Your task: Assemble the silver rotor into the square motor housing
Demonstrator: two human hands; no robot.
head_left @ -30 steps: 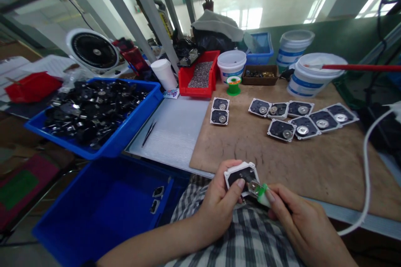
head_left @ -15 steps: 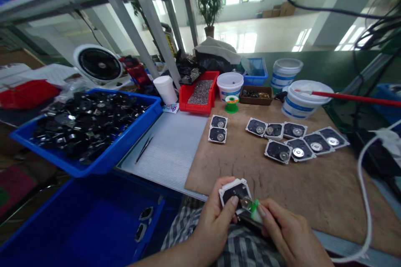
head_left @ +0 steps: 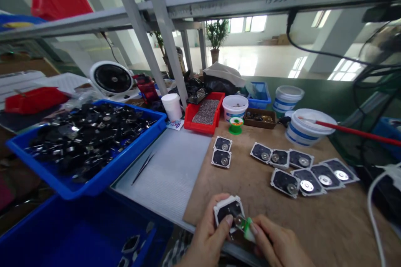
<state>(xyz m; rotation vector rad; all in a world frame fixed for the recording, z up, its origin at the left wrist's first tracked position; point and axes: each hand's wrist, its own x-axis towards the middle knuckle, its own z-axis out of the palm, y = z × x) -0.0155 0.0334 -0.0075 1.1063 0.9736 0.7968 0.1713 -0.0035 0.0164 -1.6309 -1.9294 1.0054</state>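
At the bottom of the head view my left hand grips a black square part with a white frame, thumb pressed on its face. My right hand pinches a small tool with a green and white tip against the shiny metal disc on that part. Both hands sit over the near edge of the brown board. Two similar parts lie side by side on the board ahead, and a row of several more lies to the right.
A blue bin of black parts stands at the left, above a lower blue bin. Tweezers lie on a white sheet. At the back stand a red tray, white buckets, a green solder spool and a fan.
The camera has tilted up, so the hands and the part now sit lower in the picture and the shelf above shows. The grip on the part and the tool is unchanged.
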